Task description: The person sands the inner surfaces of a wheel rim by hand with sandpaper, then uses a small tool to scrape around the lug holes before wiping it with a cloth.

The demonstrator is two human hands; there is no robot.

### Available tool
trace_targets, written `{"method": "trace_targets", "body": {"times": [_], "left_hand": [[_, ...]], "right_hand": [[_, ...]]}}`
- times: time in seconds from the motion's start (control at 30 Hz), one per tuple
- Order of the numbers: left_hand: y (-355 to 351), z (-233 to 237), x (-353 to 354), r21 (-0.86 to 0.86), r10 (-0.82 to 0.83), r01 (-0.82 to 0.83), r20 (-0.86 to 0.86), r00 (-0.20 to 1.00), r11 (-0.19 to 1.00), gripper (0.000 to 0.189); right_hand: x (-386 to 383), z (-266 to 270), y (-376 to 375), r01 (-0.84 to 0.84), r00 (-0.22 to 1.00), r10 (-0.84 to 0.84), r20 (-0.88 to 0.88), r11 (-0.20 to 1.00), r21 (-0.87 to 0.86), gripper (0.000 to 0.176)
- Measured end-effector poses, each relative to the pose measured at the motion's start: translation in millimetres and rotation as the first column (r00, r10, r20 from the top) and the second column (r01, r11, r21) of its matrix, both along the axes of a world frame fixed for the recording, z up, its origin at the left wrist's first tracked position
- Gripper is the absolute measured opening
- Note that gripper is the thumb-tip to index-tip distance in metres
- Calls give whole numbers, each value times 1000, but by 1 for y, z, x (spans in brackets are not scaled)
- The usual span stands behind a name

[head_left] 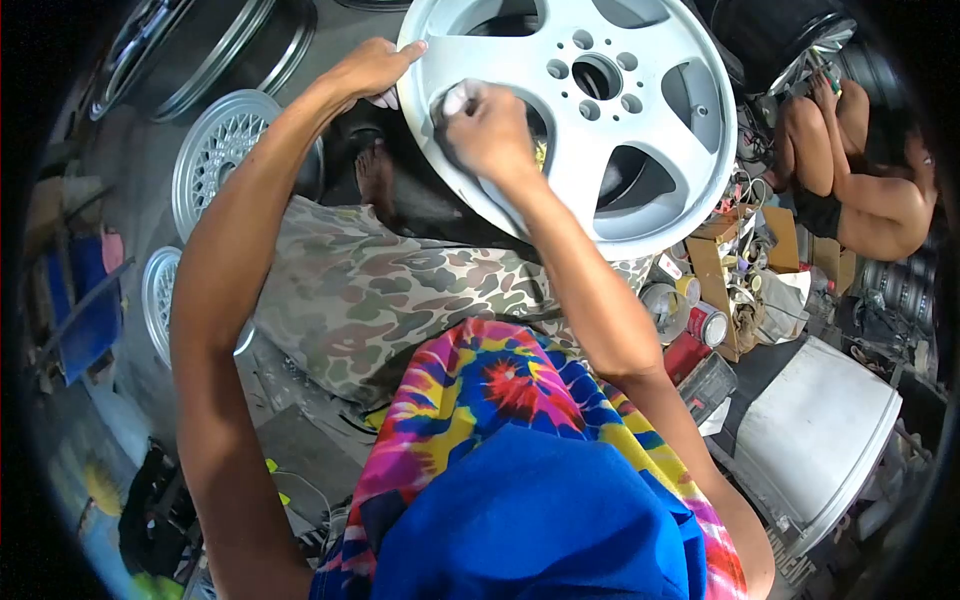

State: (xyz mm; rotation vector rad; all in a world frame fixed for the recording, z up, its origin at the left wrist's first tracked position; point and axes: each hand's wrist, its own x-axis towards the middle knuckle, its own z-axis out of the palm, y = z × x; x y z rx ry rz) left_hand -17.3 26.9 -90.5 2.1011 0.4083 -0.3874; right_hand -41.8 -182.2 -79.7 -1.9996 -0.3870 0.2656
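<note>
A pale grey-white alloy wheel (560, 130), with broad spokes and several bolt holes round its hub, lies in front of me, face up towards the camera. My left hand (378, 70) grips its outer rim at the upper left, thumb on the face and fingers going behind the edge. Slightly blurred, my right hand (492, 132) is closed on a small crumpled whitish cloth (460, 98) and presses it against the left side of the wheel, close to the rim. Part of the cloth is hidden under the fingers.
Two mesh-pattern wheels (215, 150) (160, 290) stand at left, with shiny rims (215, 65) above. At right are an open cardboard box (712, 290), a red can (690, 345) and a white bucket (815, 435). Another person (860, 190) crouches at upper right.
</note>
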Motion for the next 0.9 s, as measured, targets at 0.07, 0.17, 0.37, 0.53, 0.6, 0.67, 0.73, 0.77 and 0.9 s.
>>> {"method": "trace_targets", "body": {"times": [0.07, 0.17, 0.37, 0.53, 0.6, 0.67, 0.73, 0.77, 0.9], "left_hand": [[8, -5, 7, 104, -83, 84, -14, 996, 991, 64], [7, -15, 16, 161, 16, -40, 146, 989, 986, 73], [32, -10, 37, 309, -9, -31, 127, 992, 950, 70], [32, -5, 29, 353, -75, 14, 160, 984, 935, 74], [25, 0, 27, 326, -79, 31, 136, 988, 945, 71], [24, 8, 30, 315, -80, 37, 126, 989, 948, 67], [26, 8, 31, 291, -49, 32, 52, 997, 956, 65], [28, 8, 32, 295, -52, 33, 58, 997, 955, 65], [32, 13, 25, 297, -99, 75, 66, 993, 952, 65]], "right_hand": [[12, -5, -12, -7, 943, 170, -287, 870, 493, 15], [25, -24, -29, -7, 991, 61, -121, 915, 404, 14], [-5, -14, -6, -173, 932, 193, 306, 981, -90, 8], [-23, 37, -57, -400, 907, 419, 33, 884, -242, 7], [-30, 31, -59, -331, 919, 369, 143, 915, -231, 11], [-25, 10, -28, -190, 921, 228, 317, 971, -149, 1], [-5, -5, 7, -130, 944, 112, 310, 991, 40, 4], [-4, -10, 14, -128, 942, 108, 316, 991, 42, 4], [-19, -3, -12, -154, 951, 122, 283, 984, 95, 3]]}}
